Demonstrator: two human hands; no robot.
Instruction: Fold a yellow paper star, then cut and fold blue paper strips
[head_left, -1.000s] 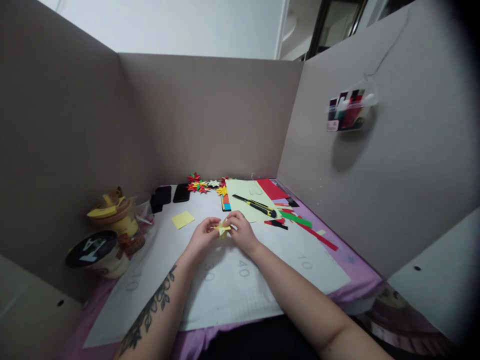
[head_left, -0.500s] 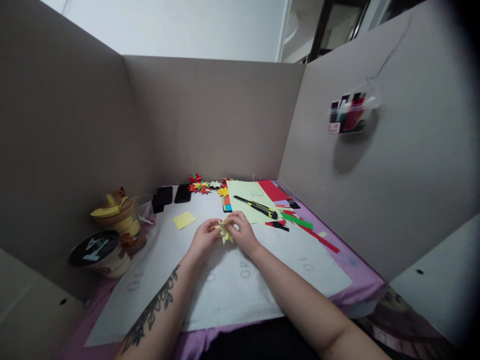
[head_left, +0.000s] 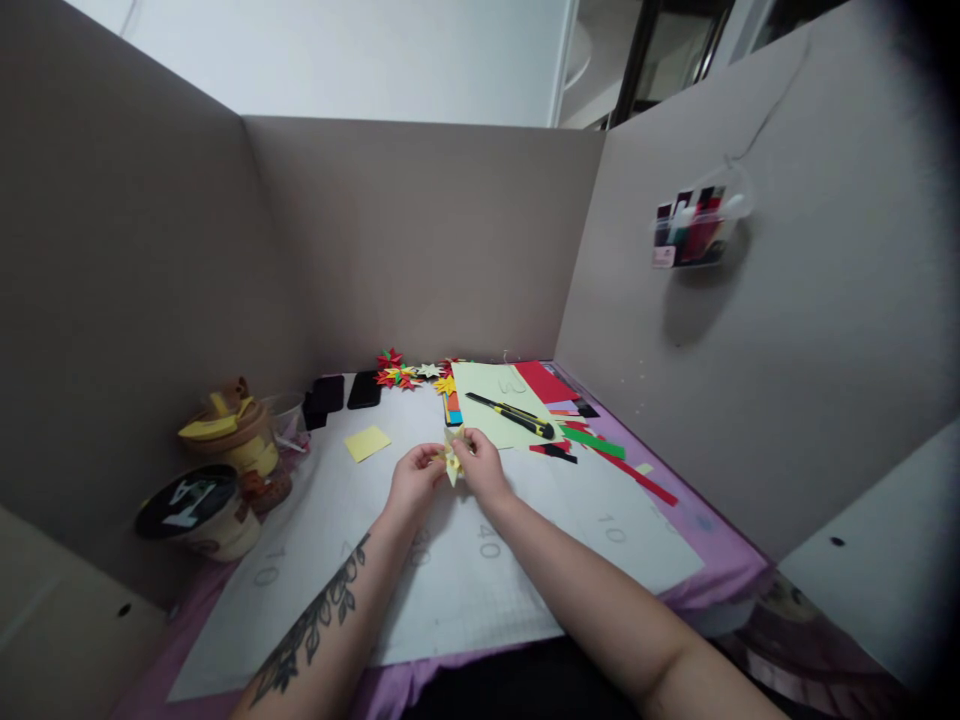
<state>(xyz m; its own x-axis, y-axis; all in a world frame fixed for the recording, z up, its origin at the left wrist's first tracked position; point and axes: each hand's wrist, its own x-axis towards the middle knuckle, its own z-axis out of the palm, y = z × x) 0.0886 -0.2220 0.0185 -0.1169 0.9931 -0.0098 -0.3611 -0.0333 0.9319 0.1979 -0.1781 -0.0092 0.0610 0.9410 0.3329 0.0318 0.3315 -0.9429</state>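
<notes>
A pale yellow folded paper star (head_left: 452,460) is held up between both hands over the middle of the white sheet. My left hand (head_left: 415,476) pinches its left side with closed fingers. On the other side, my right hand (head_left: 482,464) grips the star between thumb and fingers. Some of its points are hidden behind the fingertips. To the left of the hands lies a flat yellow paper square (head_left: 367,443). Beyond the right hand, a yellow-and-black cutter (head_left: 517,415) rests on a pale green paper sheet (head_left: 480,385).
Several finished paper stars (head_left: 397,375) lie at the back beside two black phone-like objects (head_left: 364,390). Coloured strips (head_left: 622,463) are scattered at the right. A lidded tub (head_left: 202,510) and a brown pot (head_left: 236,435) stand left. Grey panels (head_left: 427,230) surround the table.
The star has been turned in the fingers, so its points face differently. My right hand has shifted slightly down and its fingers have moved on the paper.
</notes>
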